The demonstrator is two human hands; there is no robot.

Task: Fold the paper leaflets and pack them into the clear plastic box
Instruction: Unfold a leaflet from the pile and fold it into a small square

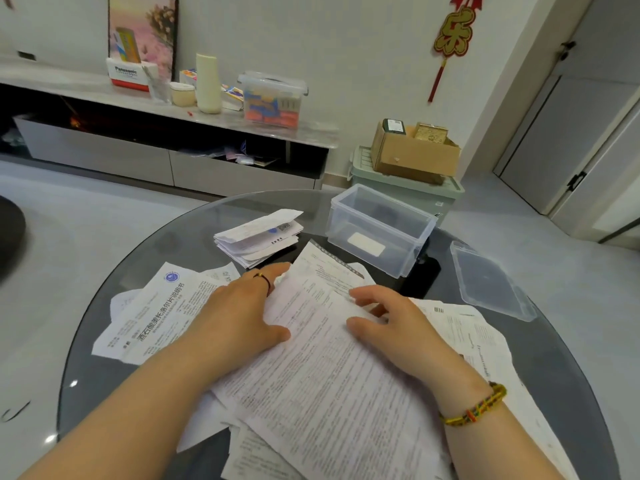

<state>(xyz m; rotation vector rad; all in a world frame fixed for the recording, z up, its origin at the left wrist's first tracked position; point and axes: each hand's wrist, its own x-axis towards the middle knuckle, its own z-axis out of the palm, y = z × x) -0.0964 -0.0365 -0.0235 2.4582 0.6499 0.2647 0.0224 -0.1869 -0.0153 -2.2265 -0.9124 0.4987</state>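
1. Round glass table (138,237) fills your view; a low cabinet (173,161) runs along the wall behind it.
2. Your left hand (242,317) lies flat on the big printed leaflet (329,375), fingers straight and pressing down; the fingertips reach the sheet's lifted far edge.
3. Your right hand (398,327) rests on the same sheet; its fingers are loosely spread and relaxed, gripping nothing.
4. Just beyond your left fingertips sits a stack of folded leaflets (256,237); beyond your right fingertips stands the clear plastic box (381,199), open-topped; its lid (491,285) lies flat, off to the right of your right fingers.
5. Loose unfolded leaflets (467,327) lie around both wrists; one with a blue logo (156,306) lies left of your left fingers.
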